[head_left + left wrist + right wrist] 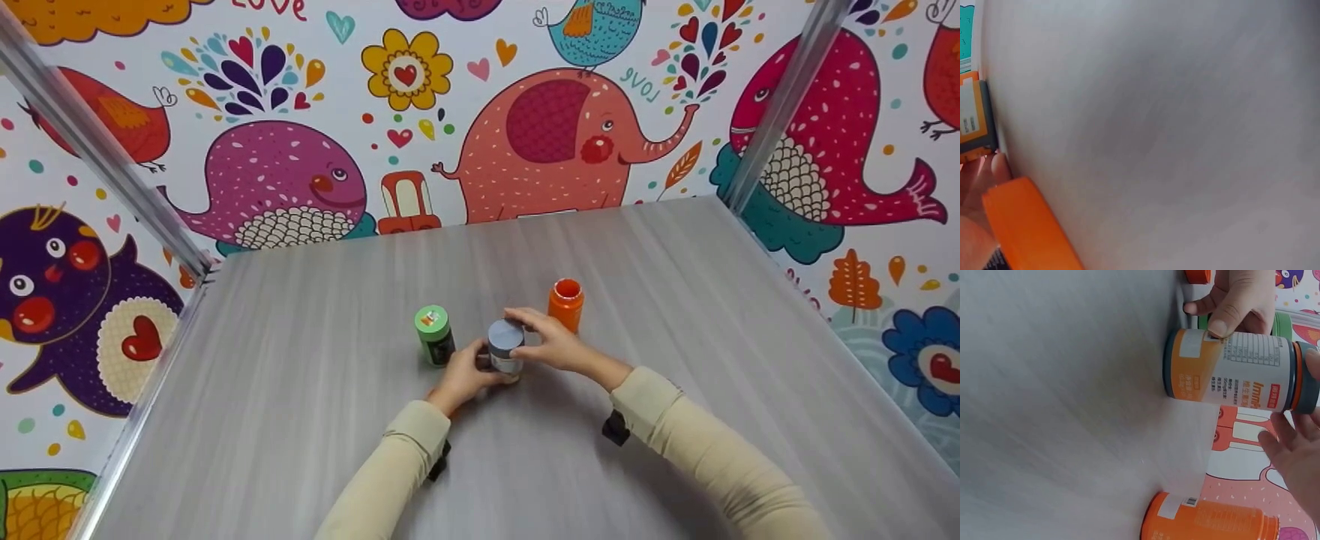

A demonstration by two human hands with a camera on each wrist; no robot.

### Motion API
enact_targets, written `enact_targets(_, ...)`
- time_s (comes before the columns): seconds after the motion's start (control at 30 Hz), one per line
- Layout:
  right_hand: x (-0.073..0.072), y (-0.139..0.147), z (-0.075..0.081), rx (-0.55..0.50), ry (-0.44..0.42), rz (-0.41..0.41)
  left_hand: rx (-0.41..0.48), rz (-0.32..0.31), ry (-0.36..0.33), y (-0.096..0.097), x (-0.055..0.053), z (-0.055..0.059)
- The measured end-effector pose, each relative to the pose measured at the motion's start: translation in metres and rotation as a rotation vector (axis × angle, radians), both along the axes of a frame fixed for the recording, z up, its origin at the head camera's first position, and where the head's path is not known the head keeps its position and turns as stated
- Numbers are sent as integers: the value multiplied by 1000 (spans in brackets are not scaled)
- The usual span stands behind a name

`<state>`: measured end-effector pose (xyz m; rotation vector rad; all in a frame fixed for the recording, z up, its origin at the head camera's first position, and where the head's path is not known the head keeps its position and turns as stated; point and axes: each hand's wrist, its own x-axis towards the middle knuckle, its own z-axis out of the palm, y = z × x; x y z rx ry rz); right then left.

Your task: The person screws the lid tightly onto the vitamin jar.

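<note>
A supplement jar (1235, 368) with a white and orange label stands upright on the table, between both hands. Fingers and thumb of my left hand (463, 379) grip its body low down. My right hand (559, 346) holds the jar's grey-blue lid (505, 335), thumb on one side and fingers on the other. An orange band shows under the lid in the right wrist view. Beside my left wrist lies an orange object, perhaps a lid (1033, 225), mostly hidden from the head view; whether the hand touches it I cannot tell.
Left of the held jar stands a green-topped jar (435, 336) with a dark body. An orange bottle (565, 309) with an uncovered mouth stands behind my right hand. Printed cartoon walls (420, 150) and metal posts (784, 105) border the grey table (300, 420).
</note>
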<state>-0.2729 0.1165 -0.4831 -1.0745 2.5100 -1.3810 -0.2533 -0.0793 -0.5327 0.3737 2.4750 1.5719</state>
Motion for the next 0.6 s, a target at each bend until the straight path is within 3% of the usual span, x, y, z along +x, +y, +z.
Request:
enact_targets(0.23, 4, -4, -2, 7, 18, -99, -2, -2, 15, 0, 0, 0)
enact_targets(0.6, 0, 5, 2, 42, -58, -17, 6, -7, 44, -1, -1, -4)
